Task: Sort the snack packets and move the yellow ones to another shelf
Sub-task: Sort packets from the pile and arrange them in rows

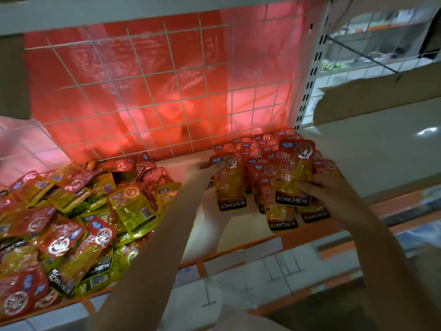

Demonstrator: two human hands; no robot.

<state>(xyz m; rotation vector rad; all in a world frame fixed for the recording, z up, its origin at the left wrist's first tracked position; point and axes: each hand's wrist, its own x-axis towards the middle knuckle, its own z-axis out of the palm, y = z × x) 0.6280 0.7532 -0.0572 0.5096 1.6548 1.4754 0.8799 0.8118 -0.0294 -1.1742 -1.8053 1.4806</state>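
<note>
Shelf [238,237] white, orange front edge, wire grid [152,91] behind with red plastic sheet [114,75] back of it.

Left side: loose pile [64,225] of snack packets, red and yellow-green mixed, overlapping at all angles, several face down, reaching the front edge.

Right side: sorted stack [267,158] of red-topped packets, lying in overlapping rows, labels up, "KONCHEW" readable on the nearest ones, set against the upright post [310,75].

Left hand [202,170] reaching across bare shelf between pile and stack, fingers curled on the top corner of a packet [230,182] at the stack's left edge; packet lying roughly straight, label end toward the front.

Right hand [319,185] at the stack's front right, fingers curled over the lower edge of a second packet [294,173], held raised above the rows, label facing up. Both hands grasping, neither free.

Yellow packets: visible only in the left pile, mixed among the red; none seen apart from it.

Beyond the post, right: neighbouring shelf bay [381,144], white surface, cardboard piece [381,96] at its back. Lower shelf [262,283] below, contents unclear.
</note>
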